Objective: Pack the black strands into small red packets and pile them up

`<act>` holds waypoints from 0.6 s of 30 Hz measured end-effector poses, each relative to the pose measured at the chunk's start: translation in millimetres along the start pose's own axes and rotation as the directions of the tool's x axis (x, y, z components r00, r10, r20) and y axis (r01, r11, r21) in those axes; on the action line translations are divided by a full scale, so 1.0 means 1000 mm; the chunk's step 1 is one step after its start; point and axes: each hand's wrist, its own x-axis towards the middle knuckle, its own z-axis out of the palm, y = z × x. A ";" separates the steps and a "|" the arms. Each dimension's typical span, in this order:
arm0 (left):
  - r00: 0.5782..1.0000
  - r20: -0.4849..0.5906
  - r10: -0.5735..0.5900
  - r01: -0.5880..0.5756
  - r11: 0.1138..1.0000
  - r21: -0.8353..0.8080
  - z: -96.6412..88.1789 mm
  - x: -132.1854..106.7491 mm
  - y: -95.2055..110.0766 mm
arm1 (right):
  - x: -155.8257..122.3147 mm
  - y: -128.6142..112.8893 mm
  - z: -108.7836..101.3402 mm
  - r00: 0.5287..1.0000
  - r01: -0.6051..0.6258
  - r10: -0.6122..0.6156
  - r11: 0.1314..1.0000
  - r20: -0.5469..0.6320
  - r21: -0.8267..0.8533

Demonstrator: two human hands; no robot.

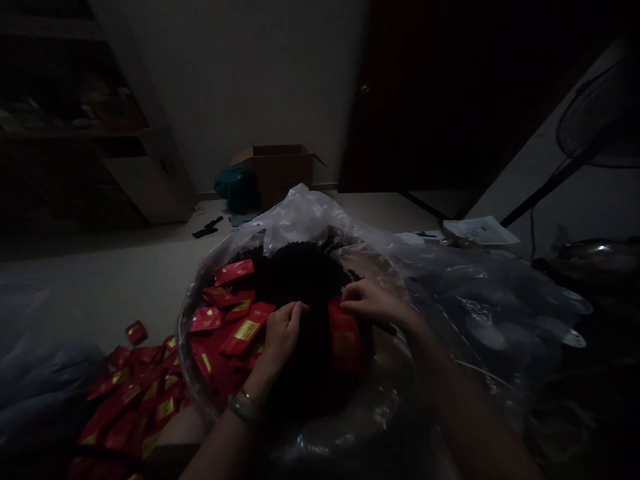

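A heap of dark loose material (300,280) fills a clear plastic-lined basin (200,280). My right hand (373,301) pinches the top edge of a small red packet (345,337) that hangs upright over the heap. My left hand (283,330) is curled, its fingers dug into the dark material beside the packet's left edge. What the left fingers hold is hidden. Several red packets with gold labels (235,320) lie on the basin's left side.
More red packets (135,393) spill onto the floor at lower left. A crumpled clear plastic sheet (475,307) spreads to the right. A cardboard box (283,170) and a dark green bundle (237,190) stand by the far wall. A fan (600,120) is at upper right.
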 end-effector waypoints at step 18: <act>0.943 -0.010 -0.334 0.185 0.498 0.847 -0.058 0.010 0.014 | -0.028 -0.040 0.009 0.968 0.248 -0.217 0.807 -0.122 0.535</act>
